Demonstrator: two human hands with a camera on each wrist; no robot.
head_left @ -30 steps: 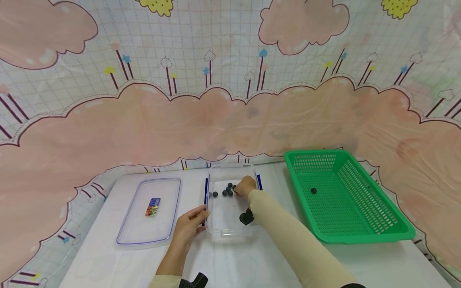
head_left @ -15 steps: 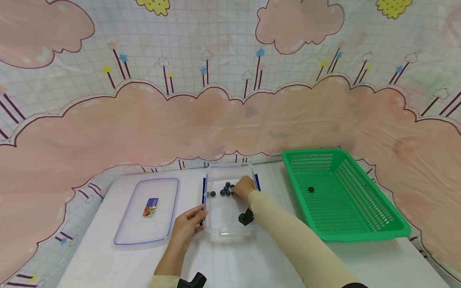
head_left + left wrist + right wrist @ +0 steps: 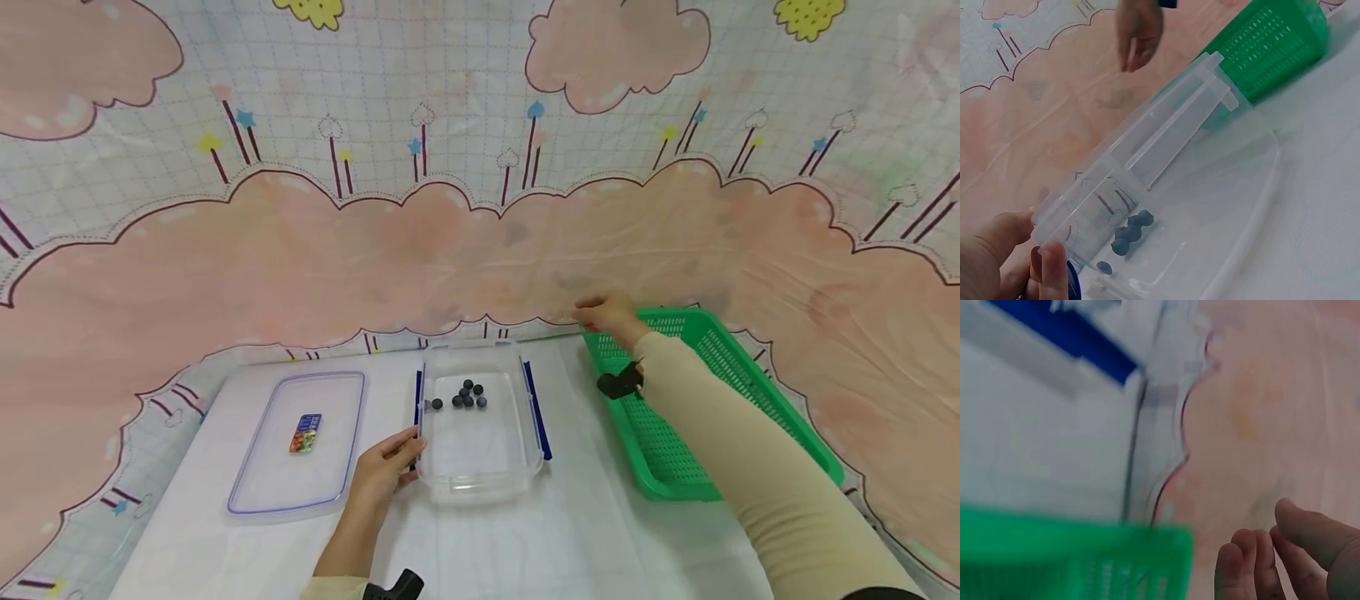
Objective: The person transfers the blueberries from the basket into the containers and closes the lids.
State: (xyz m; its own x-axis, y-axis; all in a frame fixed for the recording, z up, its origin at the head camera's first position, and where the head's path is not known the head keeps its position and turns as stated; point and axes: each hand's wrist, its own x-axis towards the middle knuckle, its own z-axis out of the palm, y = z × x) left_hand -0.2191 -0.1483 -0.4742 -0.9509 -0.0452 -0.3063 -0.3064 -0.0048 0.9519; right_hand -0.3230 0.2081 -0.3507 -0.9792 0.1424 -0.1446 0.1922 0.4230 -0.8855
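In the head view, my left hand grips the left side of a clear plastic box with blue side latches. Its thumb lies at the rim and its fingers wrap below, as the left wrist view shows. Several dark blueberries lie in a cluster on the box floor, with a single blueberry apart at the left. My right hand is raised over the far left corner of the green basket. Its fingers are loosely bent, with nothing visible between them and the thumb.
A clear lid with a blue rim lies on the white table to the left, bearing a small colourful label. My right forearm covers much of the basket's inside. A patterned cloth hangs behind the table.
My right hand has left the berry cluster in the box and moved right and up to the basket. The cluster shows uncovered. The left hand stays at the box's side.
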